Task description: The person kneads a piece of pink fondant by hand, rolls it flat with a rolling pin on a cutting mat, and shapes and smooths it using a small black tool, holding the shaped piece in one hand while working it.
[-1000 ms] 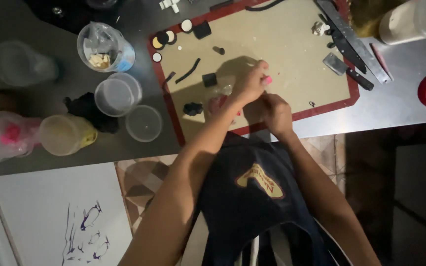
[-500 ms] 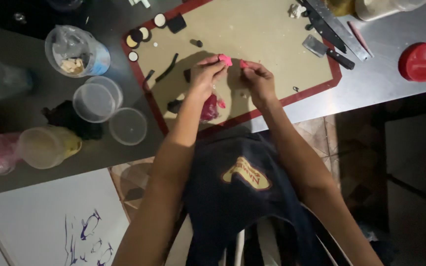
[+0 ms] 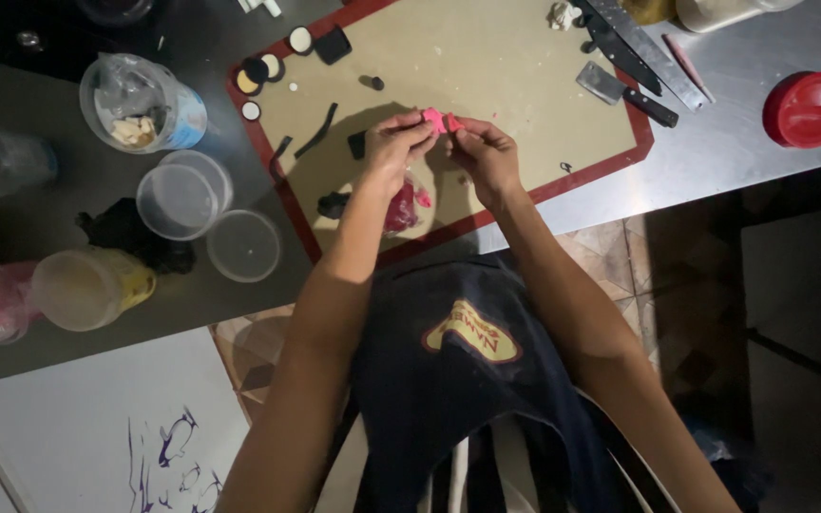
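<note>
small pink piece (image 3: 439, 120) pinched between both hands above the tan mat (image 3: 486, 66).

held at fingertip level between left hand (image 3: 393, 144) and right hand (image 3: 483, 152), long axis running across from one hand to the other, each hand closed narrow on its own end, neither nearer than the other. just below the left wrist, on the mat, a clear bag of darker pink material (image 3: 403, 207); black scraps (image 3: 317, 131) off to the left; knives (image 3: 631, 46) well apart at upper right on the table (image 3: 743, 142).

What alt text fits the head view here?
Both hands, left hand and right hand, pinch a small pink lump above a tan mat with a red border. Black scraps, clear tubs, a blade tool and a red lid lie around on the metal table.
</note>
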